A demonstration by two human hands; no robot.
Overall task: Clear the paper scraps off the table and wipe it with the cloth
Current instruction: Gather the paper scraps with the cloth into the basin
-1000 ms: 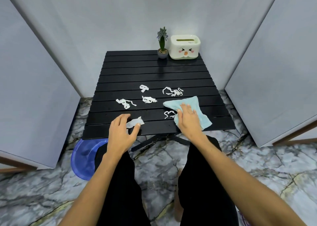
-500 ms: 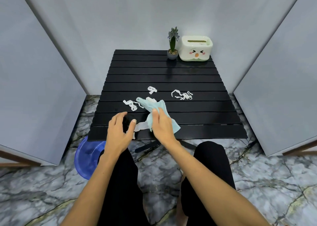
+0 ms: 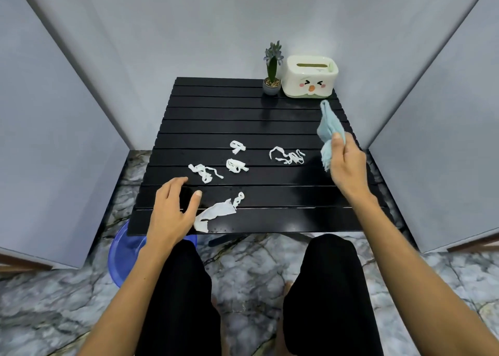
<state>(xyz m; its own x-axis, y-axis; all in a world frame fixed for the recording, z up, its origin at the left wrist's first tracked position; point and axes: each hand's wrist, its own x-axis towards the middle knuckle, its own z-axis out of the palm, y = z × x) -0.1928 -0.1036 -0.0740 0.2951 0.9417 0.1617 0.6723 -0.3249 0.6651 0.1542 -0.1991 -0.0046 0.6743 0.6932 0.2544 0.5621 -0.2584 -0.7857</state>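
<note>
No readable text, labels, brands or numbers were found anywhere in view. The only marking was a drawn cartoon face, squeezed-shut eyes, pink cheeks and an orange beak, on the front of the cream tissue box (image 3: 310,77) at the far right corner of the table (image 3: 243,120). No lettering accompanied it.
</note>
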